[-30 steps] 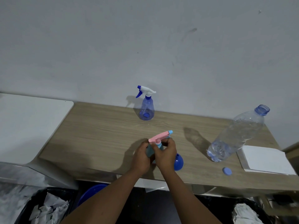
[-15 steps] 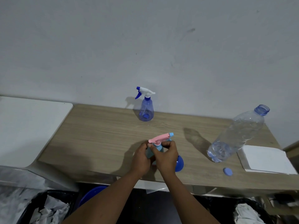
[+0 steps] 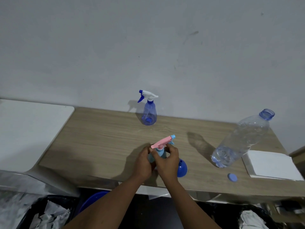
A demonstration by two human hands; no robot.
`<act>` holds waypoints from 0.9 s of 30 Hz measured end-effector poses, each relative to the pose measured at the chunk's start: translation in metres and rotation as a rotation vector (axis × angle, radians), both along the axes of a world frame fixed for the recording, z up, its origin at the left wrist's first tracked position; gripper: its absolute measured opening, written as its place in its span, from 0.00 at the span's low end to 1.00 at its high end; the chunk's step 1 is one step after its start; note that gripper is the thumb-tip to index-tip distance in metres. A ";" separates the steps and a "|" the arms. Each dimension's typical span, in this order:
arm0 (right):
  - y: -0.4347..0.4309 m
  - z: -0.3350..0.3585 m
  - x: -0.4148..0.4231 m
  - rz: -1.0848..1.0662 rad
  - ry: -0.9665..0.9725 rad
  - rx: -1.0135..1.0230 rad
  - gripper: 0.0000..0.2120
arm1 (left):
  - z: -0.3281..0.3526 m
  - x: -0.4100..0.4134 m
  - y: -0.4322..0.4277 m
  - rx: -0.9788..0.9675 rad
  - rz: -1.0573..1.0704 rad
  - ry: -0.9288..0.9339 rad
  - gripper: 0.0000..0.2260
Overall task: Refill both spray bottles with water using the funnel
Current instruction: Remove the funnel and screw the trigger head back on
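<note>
pink-topped spray bottle [image 3: 162,144] stands near the table [image 3: 99,139] front; my left hand [image 3: 143,162] wraps its body, my right hand [image 3: 168,161] pinches the collar. funnel [image 3: 181,167] lies just beside. i judge the pouring from the open water bottle [image 3: 239,141] isn't finished.

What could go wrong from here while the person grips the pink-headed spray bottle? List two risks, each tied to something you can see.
1. The uncapped water bottle stands close beside the white paper stack; a knock could spill water over it.
2. The blue funnel lies by the right hand near the front edge of the table; twisting the pink-headed spray bottle could nudge it off.
</note>
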State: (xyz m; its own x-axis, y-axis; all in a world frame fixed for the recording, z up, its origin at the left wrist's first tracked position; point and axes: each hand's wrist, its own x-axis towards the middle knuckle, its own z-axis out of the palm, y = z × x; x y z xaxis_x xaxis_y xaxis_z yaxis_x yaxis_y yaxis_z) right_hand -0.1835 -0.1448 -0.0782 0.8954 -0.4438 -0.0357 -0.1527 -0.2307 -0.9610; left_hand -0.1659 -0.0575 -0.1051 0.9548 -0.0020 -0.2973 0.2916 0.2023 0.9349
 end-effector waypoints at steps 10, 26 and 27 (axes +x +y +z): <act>0.010 0.004 0.005 -0.089 -0.028 0.081 0.16 | -0.003 0.002 0.002 -0.121 -0.014 0.120 0.15; 0.013 -0.004 0.007 -0.112 -0.084 0.093 0.12 | -0.004 -0.003 0.005 0.293 -0.070 -0.102 0.14; 0.012 -0.003 0.007 -0.108 -0.081 0.095 0.12 | -0.004 -0.001 0.004 0.345 -0.054 -0.114 0.14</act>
State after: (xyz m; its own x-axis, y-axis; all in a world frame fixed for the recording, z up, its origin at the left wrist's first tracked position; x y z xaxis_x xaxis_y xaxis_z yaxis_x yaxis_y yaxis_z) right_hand -0.1769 -0.1324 -0.0810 0.8440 -0.5361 -0.0115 -0.0927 -0.1248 -0.9878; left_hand -0.1674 -0.0532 -0.1087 0.9831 0.0285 -0.1808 0.1830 -0.1437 0.9726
